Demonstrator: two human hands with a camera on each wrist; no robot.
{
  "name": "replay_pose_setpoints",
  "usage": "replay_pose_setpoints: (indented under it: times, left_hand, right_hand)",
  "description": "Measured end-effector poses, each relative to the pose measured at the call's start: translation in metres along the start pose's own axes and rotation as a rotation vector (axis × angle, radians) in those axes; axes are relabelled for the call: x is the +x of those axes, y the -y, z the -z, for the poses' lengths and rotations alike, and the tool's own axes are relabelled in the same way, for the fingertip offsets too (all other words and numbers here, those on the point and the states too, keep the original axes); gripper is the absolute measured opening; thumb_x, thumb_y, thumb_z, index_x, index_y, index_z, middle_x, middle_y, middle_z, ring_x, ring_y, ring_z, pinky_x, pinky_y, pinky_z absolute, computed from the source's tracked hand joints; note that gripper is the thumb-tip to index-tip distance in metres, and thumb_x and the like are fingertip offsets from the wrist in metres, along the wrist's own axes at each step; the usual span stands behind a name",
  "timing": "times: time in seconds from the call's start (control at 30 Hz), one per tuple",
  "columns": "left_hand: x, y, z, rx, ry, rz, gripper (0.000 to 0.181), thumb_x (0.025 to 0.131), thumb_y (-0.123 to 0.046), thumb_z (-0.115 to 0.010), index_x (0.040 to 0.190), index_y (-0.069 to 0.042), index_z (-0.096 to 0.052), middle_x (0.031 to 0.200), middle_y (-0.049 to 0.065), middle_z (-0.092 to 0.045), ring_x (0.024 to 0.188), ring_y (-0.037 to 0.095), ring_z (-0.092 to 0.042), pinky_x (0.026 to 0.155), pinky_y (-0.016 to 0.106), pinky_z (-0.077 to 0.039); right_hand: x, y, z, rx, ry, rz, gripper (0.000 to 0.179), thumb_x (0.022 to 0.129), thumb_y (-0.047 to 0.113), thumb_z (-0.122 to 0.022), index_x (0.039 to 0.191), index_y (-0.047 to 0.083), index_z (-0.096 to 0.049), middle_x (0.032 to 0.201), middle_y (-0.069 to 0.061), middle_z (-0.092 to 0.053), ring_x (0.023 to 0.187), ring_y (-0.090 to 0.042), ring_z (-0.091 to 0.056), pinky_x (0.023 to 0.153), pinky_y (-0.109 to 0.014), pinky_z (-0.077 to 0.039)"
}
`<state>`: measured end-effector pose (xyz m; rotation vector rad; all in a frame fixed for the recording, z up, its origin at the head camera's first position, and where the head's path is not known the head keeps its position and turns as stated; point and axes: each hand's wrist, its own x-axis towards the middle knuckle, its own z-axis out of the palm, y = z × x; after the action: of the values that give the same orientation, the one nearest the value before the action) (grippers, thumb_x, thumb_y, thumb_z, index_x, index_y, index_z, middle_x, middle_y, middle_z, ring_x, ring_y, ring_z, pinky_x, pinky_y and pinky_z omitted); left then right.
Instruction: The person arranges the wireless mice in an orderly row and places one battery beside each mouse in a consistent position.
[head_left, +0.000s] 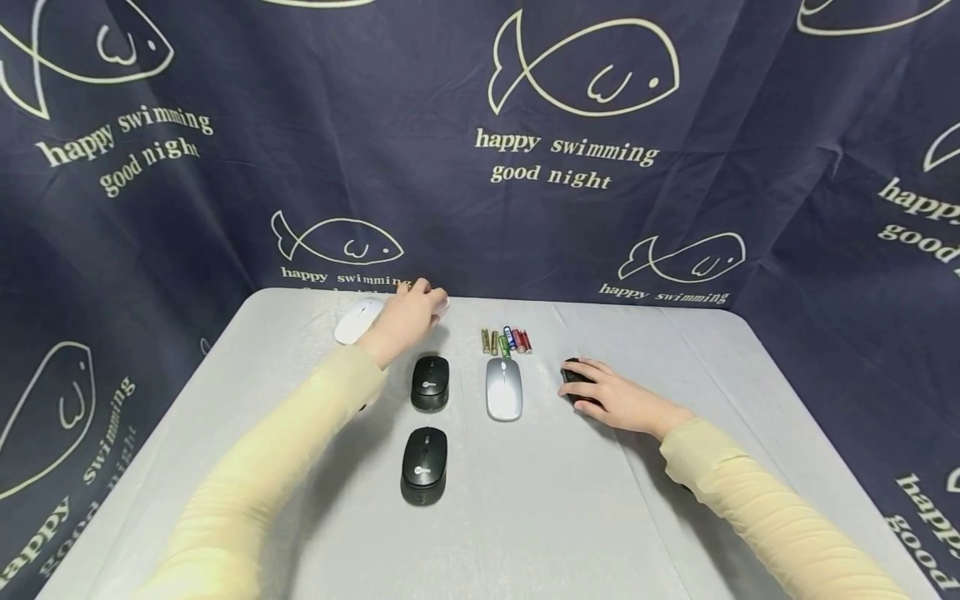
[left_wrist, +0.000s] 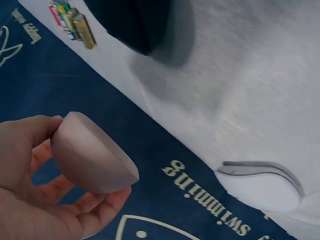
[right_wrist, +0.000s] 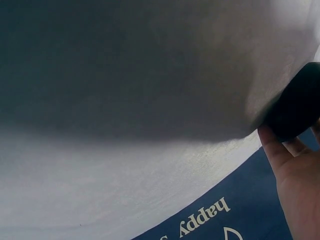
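Observation:
My left hand (head_left: 405,321) is over the far side of the table. Its thumb and fingers grip a pale pink computer mouse (left_wrist: 92,152), seen tilted in the left wrist view and mostly hidden behind the hand in the head view. A white mouse (head_left: 358,321) lies just left of that hand. On the right, my right hand (head_left: 618,400) holds a black mouse (head_left: 576,377) low over the table, fingers spread across its top and sides. The right wrist view catches this black mouse (right_wrist: 295,102) at its edge, with fingertips against it.
Between the hands, a silver mouse (head_left: 504,392) lies below a row of several batteries (head_left: 494,342). Two more black mice, one farther (head_left: 430,385) and one nearer (head_left: 424,467), sit left of it. Dark printed cloth (head_left: 465,217) hangs behind the pale table (head_left: 525,517).

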<state>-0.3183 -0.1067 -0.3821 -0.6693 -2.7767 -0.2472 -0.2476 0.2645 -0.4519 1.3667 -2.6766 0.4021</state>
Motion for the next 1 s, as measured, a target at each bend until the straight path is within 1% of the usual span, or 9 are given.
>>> replay_pose_setpoints:
  times: [0.1,0.27,0.4,0.5,0.6,0.77,1.0]
  left_hand:
    - [-0.005,-0.007,0.005,0.003,-0.007,-0.009,0.028,0.089,-0.018,-0.065,0.115,-0.014,-0.059,0.110,0.015,-0.054,0.091,0.039,-0.052,0.069,0.048,-0.050]
    - [-0.013,-0.017,0.013,0.001,-0.030,-0.020,0.028,0.089,-0.018,-0.065,0.115,-0.015,-0.059,0.110,0.014,-0.054,0.094,0.041,-0.052,0.067,0.049,-0.051]
    - [-0.019,-0.023,0.015,-0.004,-0.073,-0.035,0.028,0.088,-0.017,-0.066,0.115,-0.014,-0.060,0.109,0.015,-0.055,0.088,0.039,-0.053,0.065,0.048,-0.051]
    - [-0.024,-0.029,0.018,-0.008,-0.110,-0.060,0.027,0.087,-0.015,-0.066,0.113,-0.013,-0.061,0.107,0.016,-0.055,0.082,0.037,-0.052,0.063,0.046,-0.050]
    - [-0.029,-0.035,0.020,-0.015,-0.133,-0.083,0.025,0.085,-0.014,-0.067,0.110,-0.013,-0.062,0.105,0.016,-0.055,0.080,0.037,-0.052,0.061,0.046,-0.049]
    - [-0.036,-0.045,0.021,-0.022,-0.137,-0.108,0.024,0.085,-0.015,-0.068,0.107,-0.016,-0.061,0.102,0.012,-0.053,0.077,0.034,-0.050,0.056,0.043,-0.048]
    - [-0.048,-0.060,0.021,-0.026,-0.125,-0.138,0.026,0.085,-0.018,-0.068,0.109,-0.016,-0.061,0.103,0.011,-0.053,0.077,0.032,-0.049,0.055,0.041,-0.048]
  right_hand:
    - [0.000,0.000,0.000,0.003,0.006,-0.004,0.027,0.089,0.015,-0.064,0.115,0.012,-0.064,0.138,-0.023,-0.046,0.128,-0.050,-0.036,0.105,-0.057,-0.028]
    - [-0.001,-0.001,0.000,0.012,0.009,-0.014,0.027,0.089,0.016,-0.063,0.116,0.013,-0.064,0.138,-0.022,-0.046,0.128,-0.049,-0.035,0.105,-0.057,-0.028]
    - [0.000,0.000,0.001,0.022,0.012,-0.027,0.026,0.089,0.016,-0.063,0.115,0.013,-0.064,0.138,-0.022,-0.046,0.129,-0.049,-0.034,0.106,-0.057,-0.027]
    - [0.000,0.000,0.001,0.023,0.013,-0.033,0.026,0.089,0.015,-0.063,0.115,0.012,-0.064,0.138,-0.023,-0.045,0.129,-0.049,-0.034,0.106,-0.057,-0.027]
    - [-0.001,0.000,0.001,0.023,0.013,-0.035,0.026,0.089,0.015,-0.063,0.115,0.012,-0.064,0.138,-0.023,-0.045,0.129,-0.049,-0.034,0.106,-0.058,-0.027]
    - [-0.001,0.001,0.002,0.026,0.013,-0.042,0.027,0.089,0.014,-0.063,0.115,0.012,-0.064,0.138,-0.023,-0.046,0.129,-0.050,-0.034,0.105,-0.058,-0.027]
    - [-0.001,0.001,0.001,0.013,0.004,-0.017,0.027,0.088,0.014,-0.064,0.115,0.012,-0.064,0.137,-0.024,-0.046,0.127,-0.050,-0.036,0.104,-0.058,-0.028]
